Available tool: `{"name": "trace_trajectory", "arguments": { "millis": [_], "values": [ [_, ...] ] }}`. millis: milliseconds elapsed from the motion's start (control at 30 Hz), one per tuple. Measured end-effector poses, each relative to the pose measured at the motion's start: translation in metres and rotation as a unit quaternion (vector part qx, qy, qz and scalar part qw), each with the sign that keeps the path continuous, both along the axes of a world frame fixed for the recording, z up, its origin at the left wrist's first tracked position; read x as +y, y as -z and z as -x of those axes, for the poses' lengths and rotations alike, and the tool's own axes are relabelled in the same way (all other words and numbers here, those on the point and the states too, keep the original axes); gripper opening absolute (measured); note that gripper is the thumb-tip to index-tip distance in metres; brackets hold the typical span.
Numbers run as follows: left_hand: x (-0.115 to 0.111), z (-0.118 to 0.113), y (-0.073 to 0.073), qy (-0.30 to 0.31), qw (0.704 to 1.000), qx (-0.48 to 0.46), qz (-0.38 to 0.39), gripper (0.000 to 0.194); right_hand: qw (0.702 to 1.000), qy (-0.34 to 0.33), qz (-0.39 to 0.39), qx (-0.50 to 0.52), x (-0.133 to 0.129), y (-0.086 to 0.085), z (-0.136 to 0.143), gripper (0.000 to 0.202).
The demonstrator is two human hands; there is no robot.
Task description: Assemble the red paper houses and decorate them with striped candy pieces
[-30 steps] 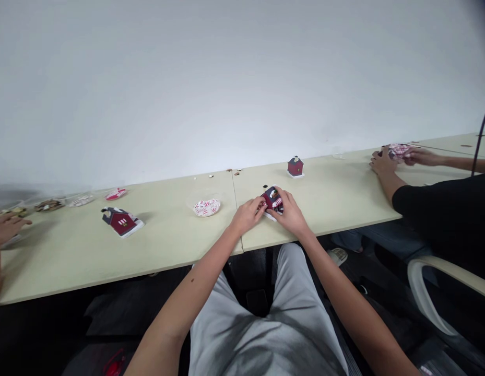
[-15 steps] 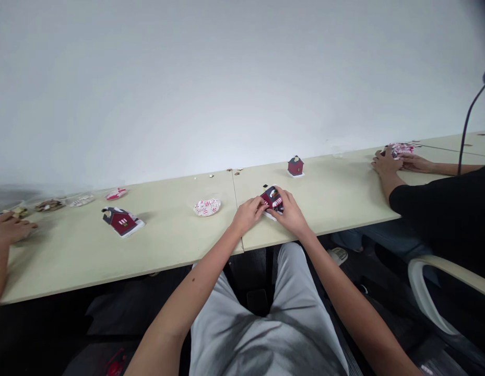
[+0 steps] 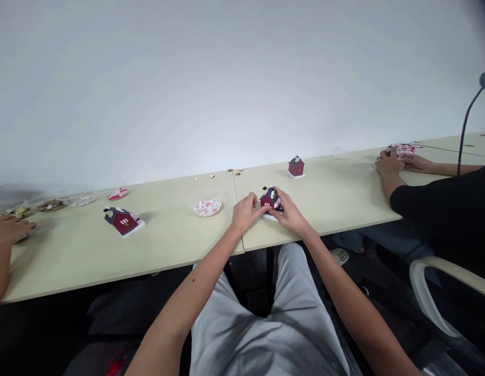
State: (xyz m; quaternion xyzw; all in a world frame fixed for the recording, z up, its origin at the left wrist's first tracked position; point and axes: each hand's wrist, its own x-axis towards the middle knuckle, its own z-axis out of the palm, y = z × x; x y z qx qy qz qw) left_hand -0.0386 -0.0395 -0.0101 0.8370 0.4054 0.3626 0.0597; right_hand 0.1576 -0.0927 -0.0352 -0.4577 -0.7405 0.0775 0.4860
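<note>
Pale table (image 3: 175, 235); red house (image 3: 268, 198) between hands (image 3: 245, 213) (image 3: 293, 215), right gripping, left loose, thumb touching.

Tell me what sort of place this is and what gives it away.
Probably an indoor shared craft or assembly room: a long, pale tabletop along a plain wall, small red model houses, and co-workers' hands busy at both sides.
</note>
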Motion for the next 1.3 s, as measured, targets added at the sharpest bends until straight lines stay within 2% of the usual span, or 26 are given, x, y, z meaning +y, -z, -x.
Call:
{"name": "trace_trajectory", "arguments": {
  "millis": [67, 167, 267, 400, 633, 800, 933, 1100, 1300],
  "values": [
    [0.002, 0.001, 0.0, 0.021, 1.0, -0.023, 0.003, 0.061, 0.999, -0.027, 0.017, 0.007, -0.002, -0.002, 0.0, 0.077],
    [0.005, 0.002, 0.001, 0.089, 0.994, -0.055, 0.001, 0.078, 0.996, -0.072, 0.042, 0.012, -0.007, -0.007, 0.0, 0.075],
    [0.006, 0.002, 0.001, 0.142, 0.988, -0.059, 0.012, 0.088, 0.994, -0.108, 0.033, 0.008, -0.011, -0.01, 0.0, 0.073],
    [0.006, 0.002, 0.002, 0.169, 0.983, -0.062, 0.017, 0.098, 0.991, -0.132, 0.031, 0.016, -0.012, -0.012, -0.001, 0.075],
    [0.006, 0.002, 0.001, 0.185, 0.979, -0.081, 0.002, 0.088, 0.993, -0.117, 0.027, 0.016, -0.012, -0.009, 0.001, 0.077],
    [0.002, 0.002, -0.001, 0.141, 0.985, -0.097, -0.005, 0.096, 0.997, -0.079, 0.008, 0.012, -0.01, -0.003, 0.002, 0.072],
    [-0.001, 0.001, -0.004, 0.12, 0.989, -0.083, 0.001, 0.099, 0.997, -0.074, -0.008, 0.026, -0.009, -0.001, 0.001, 0.068],
    [-0.006, 0.003, -0.011, 0.16, 0.985, -0.059, 0.028, 0.094, 0.997, -0.078, -0.016, 0.018, -0.009, -0.002, 0.001, 0.064],
    [-0.007, 0.008, -0.022, 0.227, 0.972, -0.052, 0.035, 0.072, 0.996, -0.093, -0.016, 0.008, -0.01, -0.006, -0.001, 0.06]
  ]
}}
